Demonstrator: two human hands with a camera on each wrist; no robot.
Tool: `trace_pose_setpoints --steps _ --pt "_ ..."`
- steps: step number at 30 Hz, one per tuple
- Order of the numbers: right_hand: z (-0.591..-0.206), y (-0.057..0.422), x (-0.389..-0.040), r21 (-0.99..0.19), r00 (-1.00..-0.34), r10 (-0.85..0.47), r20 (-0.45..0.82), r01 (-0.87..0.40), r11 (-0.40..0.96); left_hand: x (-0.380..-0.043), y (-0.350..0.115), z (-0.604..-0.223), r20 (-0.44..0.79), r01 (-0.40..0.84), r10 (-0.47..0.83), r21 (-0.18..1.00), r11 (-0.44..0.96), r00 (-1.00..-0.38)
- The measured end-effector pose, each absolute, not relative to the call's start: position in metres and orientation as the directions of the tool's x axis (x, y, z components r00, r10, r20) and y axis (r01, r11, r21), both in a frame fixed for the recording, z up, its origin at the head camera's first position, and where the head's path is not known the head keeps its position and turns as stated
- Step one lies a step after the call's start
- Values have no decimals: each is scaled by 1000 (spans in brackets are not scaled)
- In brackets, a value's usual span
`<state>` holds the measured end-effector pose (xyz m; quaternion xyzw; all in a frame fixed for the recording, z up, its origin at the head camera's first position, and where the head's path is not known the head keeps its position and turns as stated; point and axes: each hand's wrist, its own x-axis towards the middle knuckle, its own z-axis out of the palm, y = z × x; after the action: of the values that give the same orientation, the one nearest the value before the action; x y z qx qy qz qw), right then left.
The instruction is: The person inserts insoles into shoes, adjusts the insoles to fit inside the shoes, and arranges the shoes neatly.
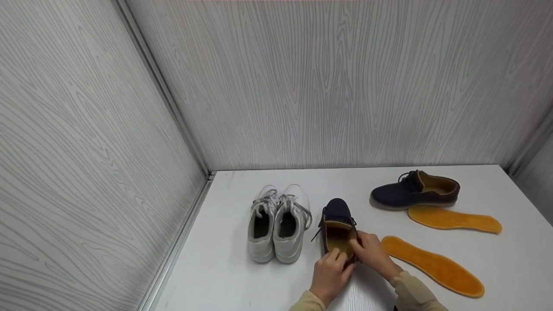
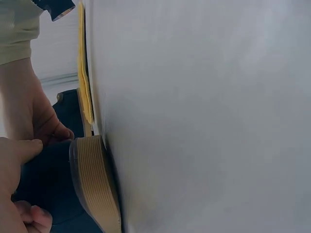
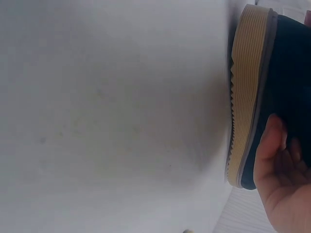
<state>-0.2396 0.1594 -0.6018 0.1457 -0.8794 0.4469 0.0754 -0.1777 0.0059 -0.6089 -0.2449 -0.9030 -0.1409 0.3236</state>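
Note:
A navy lace-up shoe (image 1: 338,211) with a tan lining stands on the table, toe pointing away from me. My left hand (image 1: 330,273) grips the heel, its fingers over the rear rim of the opening. My right hand (image 1: 372,251) holds the right side of the collar, thumb on the inside edge. In the left wrist view the left thumb and fingers (image 2: 22,150) lie on the dark heel above the ribbed sole (image 2: 95,170). The right wrist view has the right fingers (image 3: 274,141) curled against the shoe's side. Little of the shoe's inside shows between the hands.
Left of the shoe stands a pair of white sneakers (image 1: 276,242). A second navy shoe (image 1: 399,194) sits at the back right, toe to the left. Two orange insoles, a far one (image 1: 453,219) and a near one (image 1: 436,265), lie flat to the right. Walls border the white table (image 1: 216,276).

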Motion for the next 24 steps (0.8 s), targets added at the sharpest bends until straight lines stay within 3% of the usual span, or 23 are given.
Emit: trace_pose_setpoints --steps 6,12,19,24 --pt "-598 163 -241 -729 -956 -186 225 -292 620 -179 1 -601 598 539 360 146 829 -716" --pt "-593 165 -242 -672 -945 -146 292 -311 672 -187 -10 -585 550 590 378 278 758 -744" --pt "-579 162 -248 -622 -911 -134 389 -367 691 -209 -18 -566 623 601 384 177 780 -682" --pt "-569 159 -256 -553 -899 -157 410 -381 741 -226 -23 -560 629 563 365 141 814 -686"
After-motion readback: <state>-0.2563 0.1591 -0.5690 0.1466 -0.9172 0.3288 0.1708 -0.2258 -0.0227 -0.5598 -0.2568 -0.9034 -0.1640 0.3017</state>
